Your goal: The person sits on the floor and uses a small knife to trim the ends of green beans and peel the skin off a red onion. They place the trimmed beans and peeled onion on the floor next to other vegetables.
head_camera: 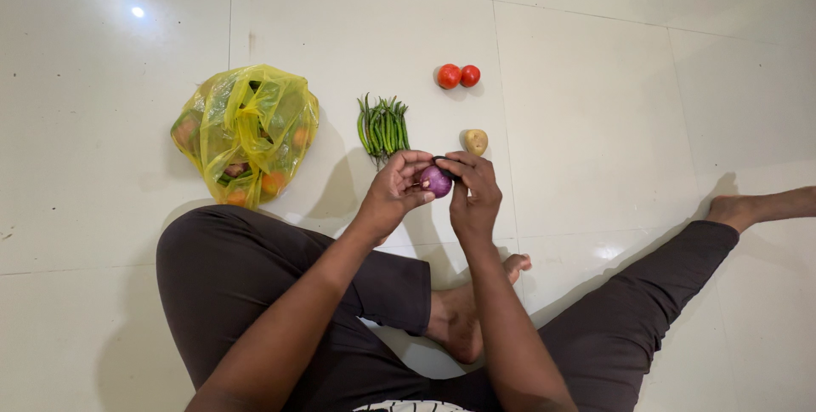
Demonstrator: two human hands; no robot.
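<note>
Sitting on the floor, the person pinches a purple onion between both sets of fingers. The left hand curls closed around its left side; the right hand closes over the top and right. Just beyond the fingertips lies a potato, with green chillies and a yellow bag off past the left fingers and tomatoes farther out. Held only at the fingertips, the smooth onion could, I'd judge, slip and roll away.
</note>
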